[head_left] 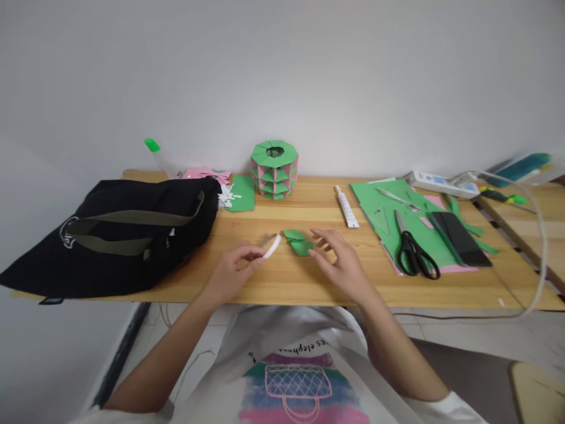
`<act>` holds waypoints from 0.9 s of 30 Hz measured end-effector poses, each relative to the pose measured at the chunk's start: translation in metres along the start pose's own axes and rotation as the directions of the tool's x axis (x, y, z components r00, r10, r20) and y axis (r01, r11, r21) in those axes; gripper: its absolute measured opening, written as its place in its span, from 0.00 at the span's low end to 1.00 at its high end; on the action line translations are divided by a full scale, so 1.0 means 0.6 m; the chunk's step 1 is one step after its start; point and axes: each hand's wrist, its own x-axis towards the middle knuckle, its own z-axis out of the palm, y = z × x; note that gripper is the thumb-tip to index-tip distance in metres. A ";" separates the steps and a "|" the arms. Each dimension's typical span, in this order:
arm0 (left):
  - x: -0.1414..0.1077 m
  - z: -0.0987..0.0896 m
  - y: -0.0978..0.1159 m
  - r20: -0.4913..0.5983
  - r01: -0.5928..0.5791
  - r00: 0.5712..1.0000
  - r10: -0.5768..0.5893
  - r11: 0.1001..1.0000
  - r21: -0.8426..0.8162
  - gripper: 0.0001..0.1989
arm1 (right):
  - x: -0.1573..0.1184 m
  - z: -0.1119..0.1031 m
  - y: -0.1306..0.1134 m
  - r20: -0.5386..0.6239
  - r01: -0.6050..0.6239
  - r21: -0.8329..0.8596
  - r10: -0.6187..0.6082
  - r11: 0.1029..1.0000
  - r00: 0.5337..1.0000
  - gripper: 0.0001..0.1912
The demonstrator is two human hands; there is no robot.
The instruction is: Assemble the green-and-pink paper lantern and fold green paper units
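Note:
Between the thumb and fingers of my left hand [236, 268] is a narrow white paper strip [272, 247], held just above the wooden table. To its right a small folded green paper piece [298, 242] lies on the tabletop. My right hand [338, 259] is beside that piece, thumb and fingers apart and curved, with the fingertips at its right edge; whether they touch it I cannot tell. Behind both hands stands an eight-sided green and pink paper structure [274, 171] with a hole in its top.
A black tote bag [132, 235] covers the table's left side, near white paper scraps [226, 196] and a green sheet [242, 193]. A white glue tube [347, 207] lies right of centre. Further right, black-handled scissors [415, 253] and a phone [459, 238] rest on green paper, before a power strip [441, 184].

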 end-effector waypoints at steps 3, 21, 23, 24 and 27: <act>-0.005 -0.003 0.054 0.067 -0.082 0.992 0.108 0.948 -0.308 0.06 | -0.001 -0.011 -0.047 -0.133 0.186 0.029 -0.181 0.982 0.974 0.22; 0.119 0.008 0.133 0.168 0.092 0.985 0.039 0.707 -0.702 0.03 | 0.098 -0.046 -0.003 -0.299 -0.084 0.148 0.125 0.985 0.946 0.08; 0.128 0.012 0.137 0.178 0.073 0.982 0.061 0.749 -0.658 0.02 | 0.102 -0.048 0.002 -0.313 -0.083 0.113 0.115 0.990 0.943 0.09; 0.132 0.014 0.139 0.183 0.067 0.981 0.068 0.763 -0.643 0.02 | 0.103 -0.049 0.003 -0.316 -0.079 0.099 0.107 0.992 0.943 0.09; 0.139 0.023 0.142 0.170 0.049 0.983 0.072 0.787 -0.615 0.10 | 0.102 -0.051 0.004 -0.315 -0.067 0.083 0.090 0.994 0.945 0.10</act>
